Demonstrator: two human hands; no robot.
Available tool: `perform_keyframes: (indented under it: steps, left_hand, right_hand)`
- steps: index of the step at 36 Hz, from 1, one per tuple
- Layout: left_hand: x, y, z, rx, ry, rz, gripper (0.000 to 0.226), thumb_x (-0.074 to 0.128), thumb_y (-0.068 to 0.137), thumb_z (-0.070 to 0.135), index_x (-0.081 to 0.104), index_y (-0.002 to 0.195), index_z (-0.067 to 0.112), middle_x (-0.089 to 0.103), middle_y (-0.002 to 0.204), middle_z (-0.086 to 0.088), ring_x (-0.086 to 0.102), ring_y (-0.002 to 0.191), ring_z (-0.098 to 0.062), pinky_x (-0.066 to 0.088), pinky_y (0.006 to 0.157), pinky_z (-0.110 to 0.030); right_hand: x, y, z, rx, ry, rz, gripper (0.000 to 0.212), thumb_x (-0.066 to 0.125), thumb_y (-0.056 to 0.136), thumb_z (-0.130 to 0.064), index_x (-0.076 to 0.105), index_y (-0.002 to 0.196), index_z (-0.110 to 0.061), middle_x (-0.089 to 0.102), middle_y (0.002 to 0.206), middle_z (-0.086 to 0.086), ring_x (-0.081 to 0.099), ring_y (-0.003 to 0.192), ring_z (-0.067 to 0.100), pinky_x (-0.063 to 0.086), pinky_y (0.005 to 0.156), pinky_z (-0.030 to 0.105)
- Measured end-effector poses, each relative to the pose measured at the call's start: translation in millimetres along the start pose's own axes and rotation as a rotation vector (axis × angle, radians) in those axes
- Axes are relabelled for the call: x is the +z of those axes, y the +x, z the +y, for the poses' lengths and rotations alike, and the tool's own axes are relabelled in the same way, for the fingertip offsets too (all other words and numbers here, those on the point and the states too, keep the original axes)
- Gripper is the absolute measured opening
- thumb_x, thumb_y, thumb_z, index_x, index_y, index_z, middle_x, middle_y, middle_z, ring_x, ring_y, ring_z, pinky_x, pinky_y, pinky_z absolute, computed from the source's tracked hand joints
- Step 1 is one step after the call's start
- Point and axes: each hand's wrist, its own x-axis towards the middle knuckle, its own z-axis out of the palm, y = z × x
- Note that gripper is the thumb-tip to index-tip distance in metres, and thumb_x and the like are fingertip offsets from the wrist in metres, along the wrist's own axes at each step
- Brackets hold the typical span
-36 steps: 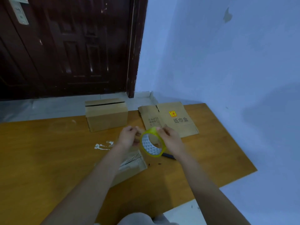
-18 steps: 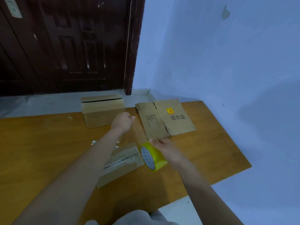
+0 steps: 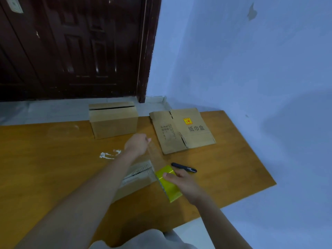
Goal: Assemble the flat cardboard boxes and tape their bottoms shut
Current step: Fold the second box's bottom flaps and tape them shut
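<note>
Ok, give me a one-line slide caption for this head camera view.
Left hand pulls clear tape from the yellow roll held by the right hand over a cardboard box.

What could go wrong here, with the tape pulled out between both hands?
1. The clear tape strip stretched from the left hand to the yellow roll in the right hand hangs unsupported; it may twist and stick to itself.
2. The box under the arms is unheld, so it may shift when the tape lands.
3. The black pen lies close to the roll and could be knocked.

Three cardboard boxes [image 3: 113, 121] [image 3: 182, 129] [image 3: 136, 178], one tape roll [image 3: 168, 183], one pen [image 3: 184, 167].
</note>
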Motion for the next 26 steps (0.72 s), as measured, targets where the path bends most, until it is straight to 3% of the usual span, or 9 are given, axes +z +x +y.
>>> perform_keyframes:
  steps: [2,5,9,12,15,16,18,22,26]
  left_hand:
    - [5,0,2,-0.005,0.043,0.023,0.031,0.036,0.102,0.031,0.053,0.091,0.007,0.06,0.096,-0.012,0.058,0.089,-0.029,0.04,0.067,-0.032]
    - [13,-3,0,-0.023,0.086,0.086,0.033,0.033,0.102,0.031,0.054,0.099,0.006,0.062,0.1,-0.012,0.06,0.091,-0.029,0.046,0.069,-0.034]
    - [19,-1,-5,-0.037,0.052,0.094,0.035,0.033,0.102,0.033,0.054,0.098,0.007,0.063,0.097,-0.012,0.061,0.089,-0.03,0.048,0.069,-0.034]
    - [24,-1,-13,0.001,-0.021,0.067,0.032,0.034,0.102,0.034,0.046,0.085,0.01,0.059,0.084,-0.01,0.06,0.085,-0.03,0.041,0.062,-0.032]
    - [31,-5,-20,0.014,0.012,0.101,0.031,0.033,0.102,0.035,0.044,0.084,0.012,0.051,0.073,-0.003,0.059,0.079,-0.027,0.036,0.058,-0.029]
    - [33,-5,-22,0.017,0.008,0.112,0.03,0.033,0.102,0.035,0.045,0.085,0.013,0.051,0.073,-0.003,0.058,0.077,-0.027,0.036,0.057,-0.03]
    - [38,-5,-25,0.029,-0.022,0.12,0.029,0.033,0.102,0.035,0.044,0.087,0.013,0.052,0.074,-0.004,0.054,0.073,-0.026,0.035,0.057,-0.031]
    - [46,-1,-36,0.053,-0.125,0.158,0.029,0.037,0.101,0.031,0.042,0.08,0.012,0.047,0.07,-0.002,0.05,0.07,-0.025,0.031,0.057,-0.032]
    - [49,2,-43,0.069,-0.131,0.165,0.029,0.039,0.101,0.03,0.046,0.083,0.009,0.051,0.075,-0.006,0.051,0.069,-0.025,0.033,0.056,-0.033]
  right_hand:
    - [-2,5,1,0.048,0.023,0.016,0.062,0.065,0.084,-0.047,0.054,0.122,0.0,0.057,0.114,0.017,0.059,0.104,0.025,0.045,0.09,0.036]
    - [-6,11,4,0.088,-0.02,0.013,0.072,0.066,0.082,-0.047,0.041,0.136,-0.006,0.048,0.137,0.009,0.049,0.123,0.025,0.04,0.104,0.039]
    - [-8,5,14,0.18,0.005,-0.035,0.083,0.066,0.079,-0.054,0.036,0.141,-0.007,0.043,0.142,0.009,0.045,0.128,0.027,0.036,0.109,0.04]
    - [-7,0,27,0.174,0.021,-0.03,0.093,0.072,0.057,-0.07,0.056,0.127,-0.011,0.061,0.122,0.004,0.057,0.113,0.024,0.045,0.098,0.036]
    - [-8,-6,27,0.167,0.003,-0.055,0.027,0.066,0.083,-0.043,0.069,0.085,-0.017,0.068,0.071,-0.008,0.063,0.069,0.008,0.046,0.067,0.02]
    - [-8,-6,28,0.167,-0.011,-0.052,0.022,0.063,0.089,-0.036,0.067,0.077,-0.018,0.065,0.065,-0.008,0.061,0.061,0.005,0.045,0.062,0.017]
    - [-5,-5,25,0.157,-0.066,-0.027,0.025,0.059,0.092,-0.032,0.064,0.072,-0.018,0.061,0.064,-0.006,0.057,0.058,0.006,0.042,0.059,0.017]
    - [2,-2,22,0.17,-0.107,0.008,0.039,0.062,0.079,-0.053,0.063,0.083,-0.014,0.054,0.077,0.006,0.053,0.071,0.016,0.039,0.066,0.025]
    - [4,0,19,0.168,-0.107,0.005,0.061,0.061,0.082,-0.046,0.058,0.101,0.013,0.049,0.08,0.007,0.049,0.074,0.018,0.036,0.068,0.027]
